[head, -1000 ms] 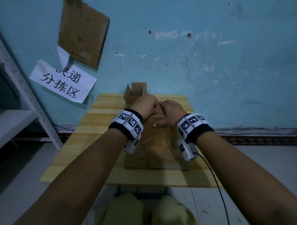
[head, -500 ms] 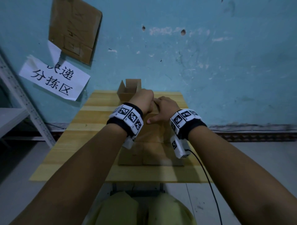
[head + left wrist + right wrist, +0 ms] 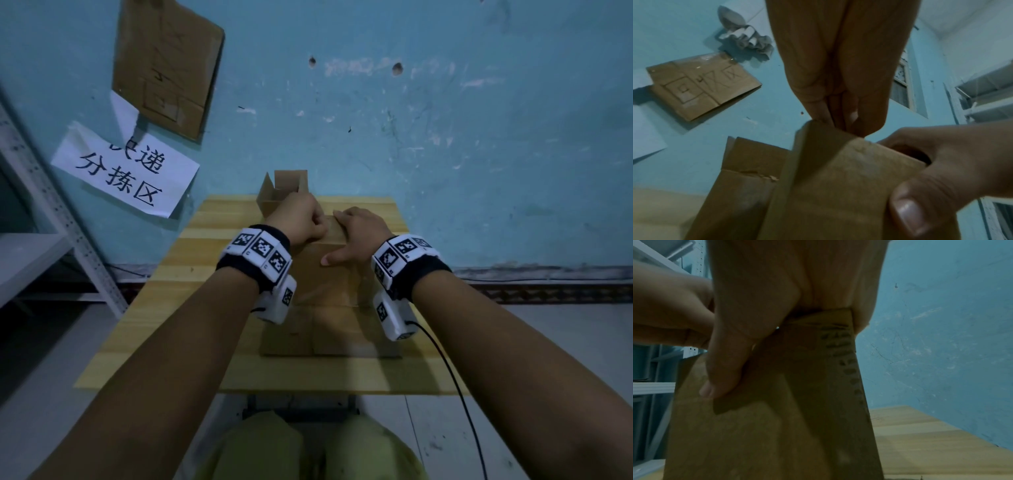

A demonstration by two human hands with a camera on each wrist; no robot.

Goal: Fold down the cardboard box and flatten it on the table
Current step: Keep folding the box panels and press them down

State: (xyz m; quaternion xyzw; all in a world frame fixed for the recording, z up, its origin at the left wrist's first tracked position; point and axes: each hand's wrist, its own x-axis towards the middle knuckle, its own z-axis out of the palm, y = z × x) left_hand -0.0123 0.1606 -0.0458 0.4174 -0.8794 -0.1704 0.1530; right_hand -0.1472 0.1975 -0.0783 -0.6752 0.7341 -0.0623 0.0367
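A brown cardboard box (image 3: 329, 308) lies lengthwise on the wooden table (image 3: 164, 308), its far end raised under both hands. My left hand (image 3: 298, 219) is curled and pinches the box's far top edge; in the left wrist view its fingertips (image 3: 824, 113) meet at the corner of the box (image 3: 838, 186). My right hand (image 3: 359, 233) grips the same edge, fingers hooked over it and its thumb (image 3: 725, 369) pressed on the near face of the box (image 3: 777, 434). The right hand (image 3: 941, 170) also shows in the left wrist view.
A small open cardboard box (image 3: 284, 192) stands at the table's far edge, just behind my left hand and against the blue wall. A white metal shelf (image 3: 51, 222) is to the left. A black cable (image 3: 445, 359) hangs from my right wrist.
My two hands touched each other a second ago; now they sit slightly apart on the box's far edge, with cardboard showing between them. The head view has shifted.
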